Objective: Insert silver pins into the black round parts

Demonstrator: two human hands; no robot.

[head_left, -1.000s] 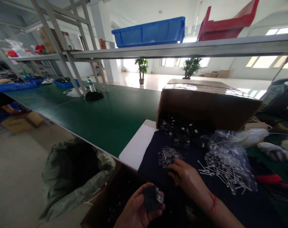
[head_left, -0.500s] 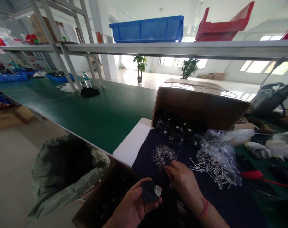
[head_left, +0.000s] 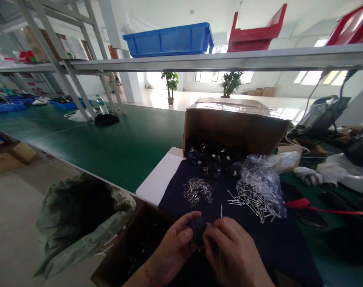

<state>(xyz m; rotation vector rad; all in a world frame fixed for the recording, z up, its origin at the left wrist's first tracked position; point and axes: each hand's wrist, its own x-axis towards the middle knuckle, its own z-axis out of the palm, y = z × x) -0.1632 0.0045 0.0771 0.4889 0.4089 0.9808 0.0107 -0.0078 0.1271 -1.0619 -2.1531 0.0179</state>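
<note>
My left hand point(head_left: 173, 249) is closed around a small black part point(head_left: 197, 230), thumb on its near face. Pressed up against that part's right side are the pinched fingers of my right hand point(head_left: 233, 247). A thin metal rod point(head_left: 221, 210) sticks up from behind the right hand's fingers; its lower end is hidden. Whatever tiny piece may be between the fingertips does not show. Just beyond both hands, a pile of small metal pins point(head_left: 196, 191) lies on a dark blue cloth point(head_left: 175, 191). Long metal rivets point(head_left: 259, 203) spill out of a clear plastic bag point(head_left: 256, 171) to the right.
A tipped cardboard box point(head_left: 235, 129) holds many black parts point(head_left: 211, 157). Below the table's left edge are an open box point(head_left: 109, 271) and a lined bin point(head_left: 79, 215). A shelf point(head_left: 175, 63) with a blue tray point(head_left: 169, 40) spans overhead. A red strap point(head_left: 299, 203) lies right.
My right hand has come from the pin pile back to the black part. My left hand has turned the part, and its shiny round piece is out of sight. The view has shifted right.
</note>
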